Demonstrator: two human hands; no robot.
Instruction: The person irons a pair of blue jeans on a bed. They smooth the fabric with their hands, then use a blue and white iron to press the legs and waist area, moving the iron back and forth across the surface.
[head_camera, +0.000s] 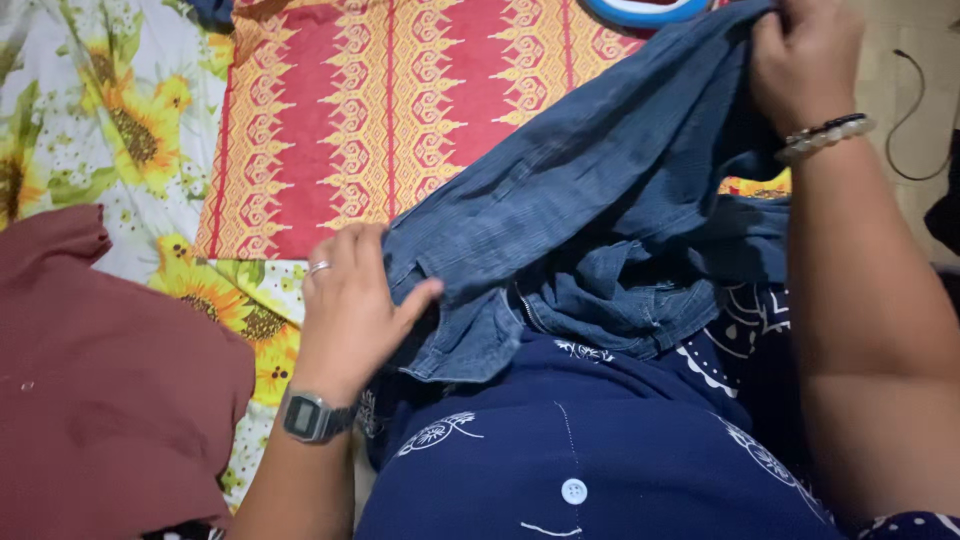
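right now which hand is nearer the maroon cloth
Left. The left hand grips the denim garment beside the maroon cloth; the right hand is far across, top right.

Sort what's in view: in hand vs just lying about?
In hand:
- blue denim garment, gripped by both hands
- left hand at its lower edge
- right hand holding its top end up

Lying about:
- maroon cloth
- red and yellow patterned cloth
- sunflower sheet
- blue round thing, mostly out of frame
- black cable
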